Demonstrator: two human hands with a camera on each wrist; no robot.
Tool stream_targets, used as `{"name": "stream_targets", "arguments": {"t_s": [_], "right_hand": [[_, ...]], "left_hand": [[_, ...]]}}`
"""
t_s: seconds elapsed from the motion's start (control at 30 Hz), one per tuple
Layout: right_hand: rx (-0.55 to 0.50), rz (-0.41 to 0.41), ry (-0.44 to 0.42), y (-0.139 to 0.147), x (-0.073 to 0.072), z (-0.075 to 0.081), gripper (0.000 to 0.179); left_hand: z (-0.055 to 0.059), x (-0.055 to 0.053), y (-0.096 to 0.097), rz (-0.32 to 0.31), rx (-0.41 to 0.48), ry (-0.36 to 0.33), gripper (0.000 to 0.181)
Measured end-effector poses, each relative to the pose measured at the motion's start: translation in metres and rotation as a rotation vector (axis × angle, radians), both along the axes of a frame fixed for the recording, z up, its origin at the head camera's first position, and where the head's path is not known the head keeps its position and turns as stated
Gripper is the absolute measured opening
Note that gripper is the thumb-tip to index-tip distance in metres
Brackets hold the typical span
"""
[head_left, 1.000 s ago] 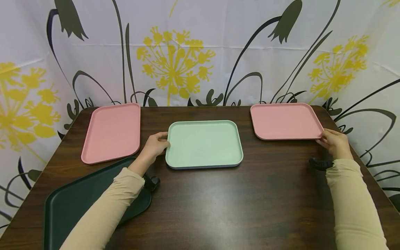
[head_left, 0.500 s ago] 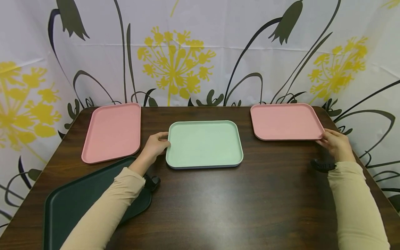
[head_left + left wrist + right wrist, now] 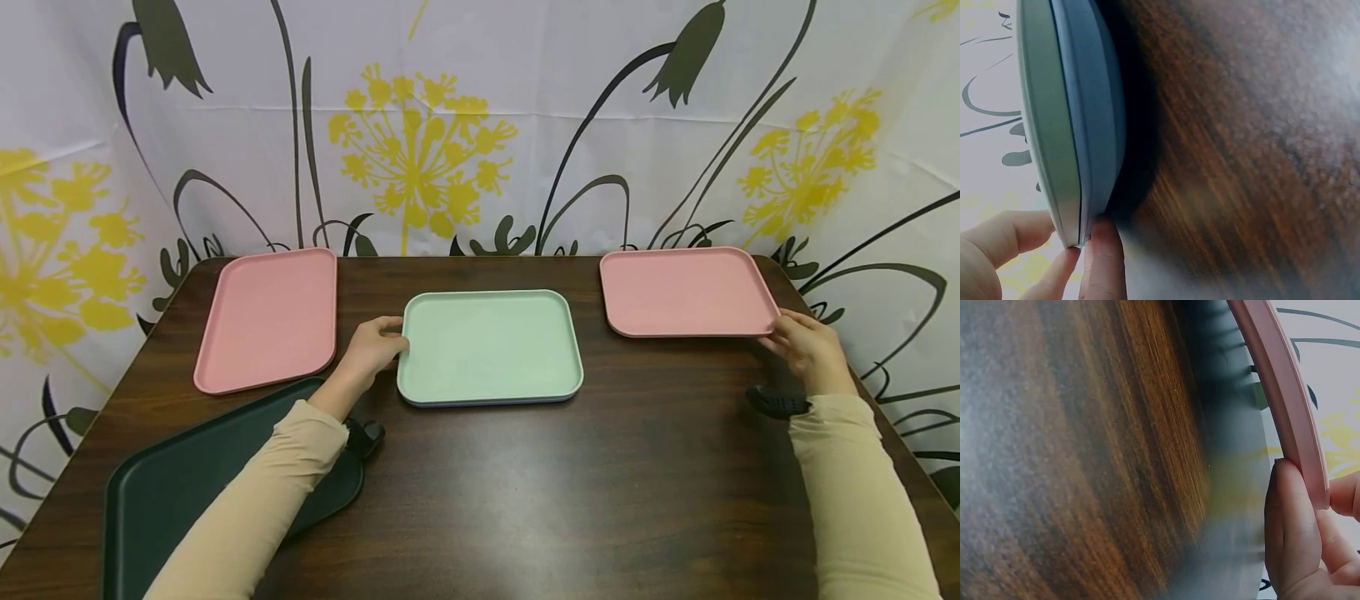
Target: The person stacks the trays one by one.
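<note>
In the head view, a light green tray [image 3: 489,346] lies over a blue-grey tray [image 3: 1094,106], whose edge shows best in the left wrist view. My left hand [image 3: 373,350] pinches the left end of this pair, with fingertips [image 3: 1107,250] against the blue-grey tray's underside. At the back right, my right hand [image 3: 808,346] grips the near right corner of a pink tray [image 3: 686,292]. The right wrist view has fingers [image 3: 1294,519] on both faces of that tray. Some fingers are hidden behind the tray edges in the head view.
Another pink tray [image 3: 270,321] lies at the back left of the dark wooden table [image 3: 562,508]. A large dark green tray [image 3: 187,467] sits in front of it, partly under my left forearm. A flowered curtain [image 3: 465,125] hangs behind the table.
My right forearm has shifted slightly to the right, and the pink tray's held corner has moved a little with it. The left hand and the stacked trays look unchanged.
</note>
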State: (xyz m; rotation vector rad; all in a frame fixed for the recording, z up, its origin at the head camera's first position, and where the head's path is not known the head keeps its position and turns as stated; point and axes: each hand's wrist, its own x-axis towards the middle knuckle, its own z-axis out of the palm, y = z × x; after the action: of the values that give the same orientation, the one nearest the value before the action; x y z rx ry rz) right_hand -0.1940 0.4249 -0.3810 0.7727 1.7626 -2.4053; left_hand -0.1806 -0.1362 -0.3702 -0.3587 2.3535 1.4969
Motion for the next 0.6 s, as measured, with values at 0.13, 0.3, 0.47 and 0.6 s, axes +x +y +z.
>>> {"name": "stream_targets", "arguments": {"t_s": [0.13,0.3,0.47,0.6], "right_hand": [[-0.002,-0.009,0.003,-0.0009,0.0023,-0.0007,0.026],[0.010,0.017,-0.001,-0.0022,0.0030,-0.0009,0.018],[-0.011,0.030,-0.031,-0.0024,0.0024,0.0000,0.026],[-0.031,0.036,-0.041,-0.0005,0.0021,0.0003,0.034]], "left_hand": [[0.0005,0.0003,0.0005,-0.005,-0.005,0.004,0.057],[0.0006,0.0001,0.0007,-0.001,-0.002,-0.002,0.057],[0.0013,0.0005,0.0008,0.002,-0.002,-0.010,0.057],[0.0022,0.0004,0.0010,0.003,-0.007,-0.014,0.056]]}}
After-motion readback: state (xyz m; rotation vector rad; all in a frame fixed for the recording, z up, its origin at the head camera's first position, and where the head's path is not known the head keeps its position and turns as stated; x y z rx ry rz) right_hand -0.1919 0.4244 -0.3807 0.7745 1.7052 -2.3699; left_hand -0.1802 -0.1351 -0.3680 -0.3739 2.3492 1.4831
